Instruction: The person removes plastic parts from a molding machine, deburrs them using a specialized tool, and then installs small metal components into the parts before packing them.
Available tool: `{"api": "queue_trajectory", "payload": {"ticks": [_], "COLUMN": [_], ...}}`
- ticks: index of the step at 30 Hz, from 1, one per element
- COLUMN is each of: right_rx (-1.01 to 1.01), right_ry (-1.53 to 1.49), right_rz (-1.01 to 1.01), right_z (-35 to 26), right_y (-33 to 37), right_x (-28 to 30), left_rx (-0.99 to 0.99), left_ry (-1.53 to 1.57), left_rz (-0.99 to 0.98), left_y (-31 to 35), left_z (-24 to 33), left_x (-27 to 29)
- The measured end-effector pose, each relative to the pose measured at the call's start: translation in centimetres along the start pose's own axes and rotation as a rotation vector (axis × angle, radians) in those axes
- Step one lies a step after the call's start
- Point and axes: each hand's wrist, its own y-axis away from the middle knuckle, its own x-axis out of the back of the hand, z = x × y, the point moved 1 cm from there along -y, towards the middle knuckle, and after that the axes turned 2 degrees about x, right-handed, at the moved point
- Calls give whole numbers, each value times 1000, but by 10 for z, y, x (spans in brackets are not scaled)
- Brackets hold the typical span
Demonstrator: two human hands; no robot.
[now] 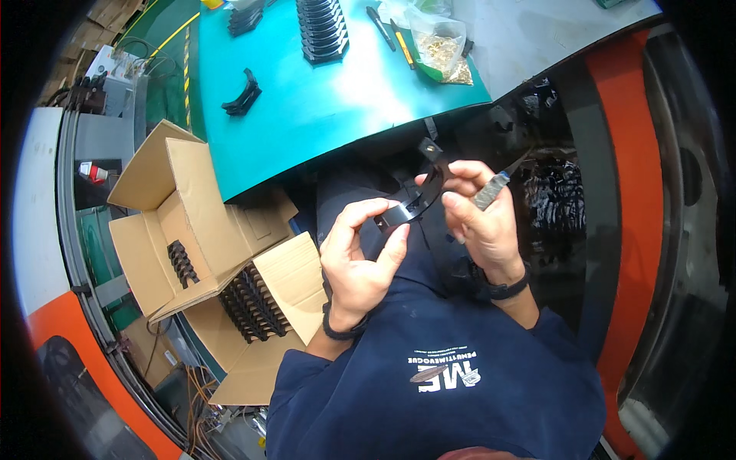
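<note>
Above my lap I hold a curved black bracket (434,182), a half-ring with a block-like end that has a small brass-coloured insert. My left hand (357,257) pinches its lower end between thumb and fingers. My right hand (484,222) is closed around a thin knife (492,189) with a grey wrapped handle, its narrow blade pointing up and right, away from the bracket. The fingertips of that hand are against or just beside the bracket's upper part; whether they grip it cannot be made out.
On the green-topped table (268,146) lie a loose bracket (243,93), a row of nested brackets (322,31), two pens (402,46) and a bag of small brass pieces (442,54). Open cardboard boxes (218,307) with stacked brackets stand left. An orange-edged machine (640,169) flanks the right.
</note>
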Motion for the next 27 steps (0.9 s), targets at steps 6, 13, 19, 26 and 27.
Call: {"api": "queue_trajectory", "payload": {"ticks": [6,13,19,26,27], "right_rx": [124,-3,470,546,560], "right_ry": [161,27,384,473,484], "right_rz": [-59,-104,-130,-174,-177], "right_z": [-2,6,0,-14,-14], "right_y": [-6,-11,-5,5,4], "right_x": [8,14,12,-8,-9], "left_rx": [-211,-362,-108,176,188], "left_ry": [-235,-258,-6,294,305], "left_rz": [48,22,22,-49,-38], "left_y": [-1,-4,-5,2,2], "left_z": [6,12,8,3,5], "left_x": [-6,-3,-3,4,4]}}
